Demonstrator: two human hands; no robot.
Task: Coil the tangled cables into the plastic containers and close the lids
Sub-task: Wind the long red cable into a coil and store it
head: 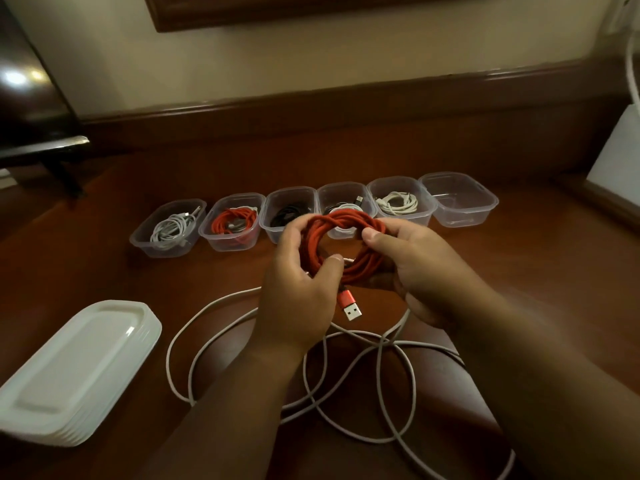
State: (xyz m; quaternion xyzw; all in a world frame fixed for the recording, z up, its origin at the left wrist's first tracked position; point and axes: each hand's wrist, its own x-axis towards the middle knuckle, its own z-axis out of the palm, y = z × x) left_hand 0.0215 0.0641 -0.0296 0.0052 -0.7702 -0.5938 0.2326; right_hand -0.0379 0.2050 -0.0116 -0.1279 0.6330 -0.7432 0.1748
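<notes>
A coiled red braided cable (343, 223) is held in the air between both hands, its red USB plug (350, 305) hanging below. My left hand (298, 282) grips the coil's left and lower side, and my right hand (408, 258) pinches its right side. Behind it a row of several clear plastic containers stands open on the wooden table (519, 265). The rightmost container (460, 202) is empty; the others hold coiled cables, among them a red one (235, 220) and a white one (173, 226). A long white cable (214, 306) lies tangled under my arms.
A stack of white lids (76, 368) lies at the near left. A dark piece of furniture (31, 109) stands at the far left, and a white object (620, 157) with a cord stands at the right edge. The wall's raised wooden ledge (346, 102) borders the back.
</notes>
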